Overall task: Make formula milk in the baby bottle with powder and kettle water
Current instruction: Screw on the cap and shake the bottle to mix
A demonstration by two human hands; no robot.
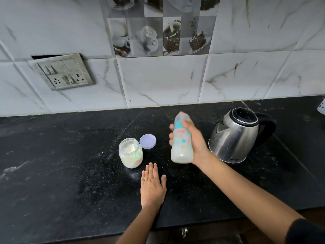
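My right hand grips the baby bottle around its middle and holds it above the black counter. The bottle has teal and orange print, its cap is on, and white milk fills its lower part. It looks slightly blurred. My left hand lies flat on the counter, palm down, fingers together, holding nothing. Just beyond its fingertips stands the open glass jar of white formula powder with a scoop inside. The jar's lilac lid lies to its right. The steel kettle stands right of the bottle, lid shut.
A tiled wall rises behind the counter, with a switch and socket plate at the left. The counter's front edge runs near the bottom of the view. A white object shows at the far right edge.
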